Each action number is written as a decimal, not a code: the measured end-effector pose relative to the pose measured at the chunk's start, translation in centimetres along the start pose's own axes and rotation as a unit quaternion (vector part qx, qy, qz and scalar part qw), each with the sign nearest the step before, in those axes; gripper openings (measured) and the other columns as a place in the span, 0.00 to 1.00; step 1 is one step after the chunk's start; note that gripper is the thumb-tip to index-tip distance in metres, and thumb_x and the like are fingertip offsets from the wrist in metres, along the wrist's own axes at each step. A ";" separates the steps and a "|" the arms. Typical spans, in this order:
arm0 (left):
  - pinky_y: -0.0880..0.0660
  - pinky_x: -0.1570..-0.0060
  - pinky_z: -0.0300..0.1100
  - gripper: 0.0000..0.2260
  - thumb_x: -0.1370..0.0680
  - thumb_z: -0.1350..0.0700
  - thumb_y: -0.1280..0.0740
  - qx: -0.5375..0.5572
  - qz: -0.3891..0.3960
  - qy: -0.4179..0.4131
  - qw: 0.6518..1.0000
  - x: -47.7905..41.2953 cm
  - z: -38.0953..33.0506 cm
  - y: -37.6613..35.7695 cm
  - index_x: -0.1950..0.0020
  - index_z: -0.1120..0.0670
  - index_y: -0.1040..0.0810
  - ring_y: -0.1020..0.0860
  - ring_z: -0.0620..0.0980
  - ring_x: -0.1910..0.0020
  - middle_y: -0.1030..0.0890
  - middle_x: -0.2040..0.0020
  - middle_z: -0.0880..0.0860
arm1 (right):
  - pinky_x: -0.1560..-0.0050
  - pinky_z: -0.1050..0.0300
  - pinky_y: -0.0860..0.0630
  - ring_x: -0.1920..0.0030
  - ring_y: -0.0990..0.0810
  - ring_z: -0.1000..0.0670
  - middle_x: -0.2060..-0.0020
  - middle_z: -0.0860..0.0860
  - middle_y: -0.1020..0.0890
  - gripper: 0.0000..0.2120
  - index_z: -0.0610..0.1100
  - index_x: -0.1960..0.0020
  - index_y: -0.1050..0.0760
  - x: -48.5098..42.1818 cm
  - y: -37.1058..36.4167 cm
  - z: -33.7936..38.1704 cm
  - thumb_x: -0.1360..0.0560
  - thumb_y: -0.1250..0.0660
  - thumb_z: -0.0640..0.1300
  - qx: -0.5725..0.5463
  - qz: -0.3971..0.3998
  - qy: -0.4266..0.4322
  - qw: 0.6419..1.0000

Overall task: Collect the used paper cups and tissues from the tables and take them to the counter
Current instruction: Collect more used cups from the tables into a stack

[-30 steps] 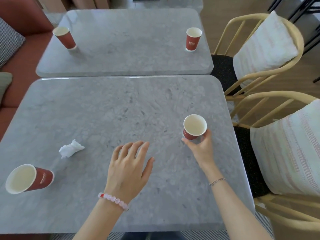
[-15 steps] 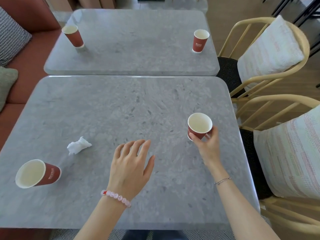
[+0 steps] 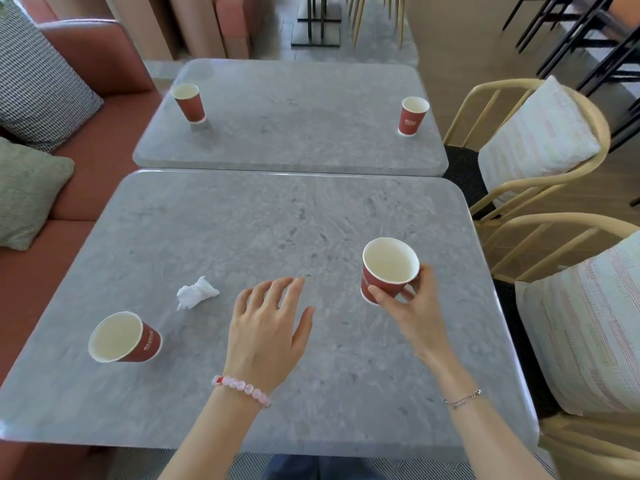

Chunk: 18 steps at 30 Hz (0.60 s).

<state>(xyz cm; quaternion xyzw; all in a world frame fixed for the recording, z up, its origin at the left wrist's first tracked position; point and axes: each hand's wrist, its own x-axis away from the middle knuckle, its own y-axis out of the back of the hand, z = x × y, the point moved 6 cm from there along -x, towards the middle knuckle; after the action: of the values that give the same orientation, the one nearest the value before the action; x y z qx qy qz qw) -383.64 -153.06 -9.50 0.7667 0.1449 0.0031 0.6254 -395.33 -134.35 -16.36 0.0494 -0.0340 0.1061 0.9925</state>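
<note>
My right hand [image 3: 414, 308] grips a red paper cup [image 3: 388, 270] with a white inside, held a little above the near grey table [image 3: 242, 230] at its right side. My left hand [image 3: 266, 327] hovers over the table's middle, fingers spread and holding nothing. A crumpled white tissue [image 3: 196, 292] lies left of that hand. Near the table's left front stands a second red cup [image 3: 123, 337]. On the far table [image 3: 294, 133] stand two more red cups, one at the left [image 3: 188, 102] and one at the right [image 3: 412, 116].
A red sofa [image 3: 104, 109] with a checked cushion [image 3: 38, 84] and a green cushion [image 3: 26, 192] runs along the left. Two wooden chairs [image 3: 519, 188] with striped cushions [image 3: 585, 323] stand close along the right. Black chair legs [image 3: 588, 32] fill the far right.
My right hand closed round the right cup and lifted it off the table. My left hand stayed over the middle. The view tilted up, showing more of the far room.
</note>
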 end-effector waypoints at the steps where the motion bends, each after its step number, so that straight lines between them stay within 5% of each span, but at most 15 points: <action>1: 0.26 0.48 0.51 0.19 0.23 0.48 0.44 0.001 -0.002 0.002 1.000 0.3 0.2 0.2 0.41 0.57 0.23 0.21 0.55 0.49 0.19 0.47 0.52 | 0.49 0.64 0.24 0.46 0.21 0.58 0.47 0.59 0.23 0.28 0.61 0.48 0.32 0.4 -0.5 0.3 0.43 0.23 0.52 0.000 0.005 0.002 1.000; 18: 0.24 0.49 0.51 0.19 0.24 0.47 0.44 -0.012 -0.045 0.089 0.995 6.5 6.5 2.9 0.42 0.56 0.22 0.20 0.55 0.50 0.18 0.47 0.53 | 0.53 0.72 0.26 0.48 0.22 0.65 0.48 0.61 0.23 0.26 0.60 0.48 0.31 5.1 -9.7 1.8 0.37 0.21 0.42 0.015 0.123 0.023 0.992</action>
<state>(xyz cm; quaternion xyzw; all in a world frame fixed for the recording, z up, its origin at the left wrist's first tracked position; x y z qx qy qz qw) -375.54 -158.34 -9.34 0.7482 0.2347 0.0447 0.6190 -388.43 -142.95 -15.06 0.0576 -0.0155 0.2293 0.9715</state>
